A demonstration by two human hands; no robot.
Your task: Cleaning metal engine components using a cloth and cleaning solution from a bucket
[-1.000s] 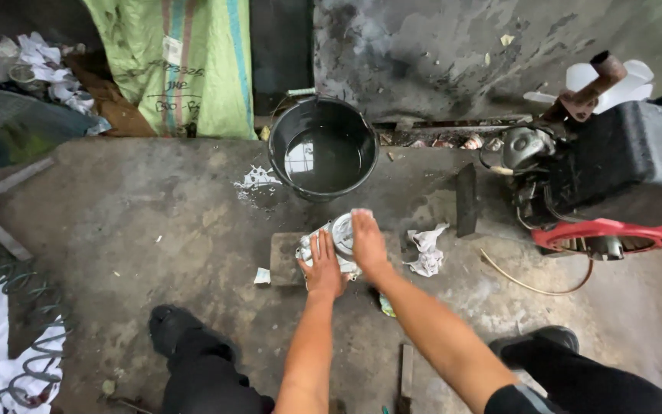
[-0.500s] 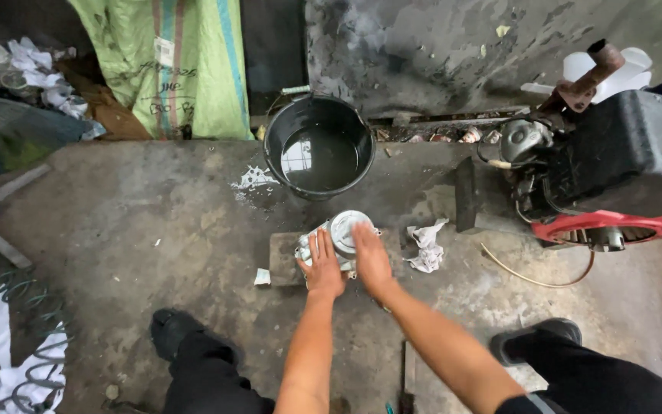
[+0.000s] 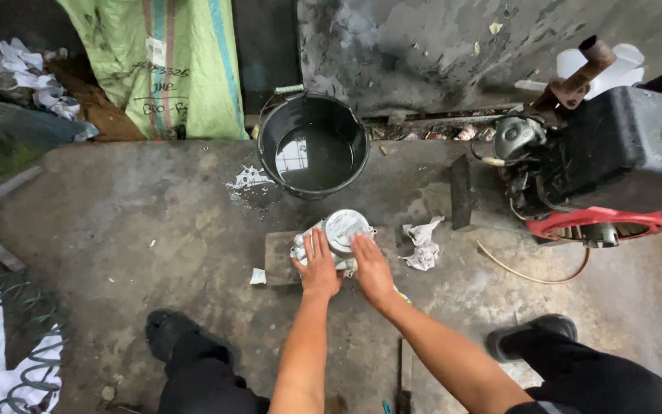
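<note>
Hands on a metal engine part (image 3: 339, 234) resting on a small block (image 3: 279, 259) on the concrete floor: left hand (image 3: 319, 266) and right hand (image 3: 371, 268) press flat, fingers spread, grip unclosed. Judged risk: the part slides off toward the water bucket (image 3: 313, 146).

Over the last second the right hand (image 3: 371, 268) has slid off the top of the round metal part (image 3: 340, 232) to its right side, exposing the circular cap. The left hand (image 3: 319, 264) has shifted slightly lower on the part's left edge.
</note>
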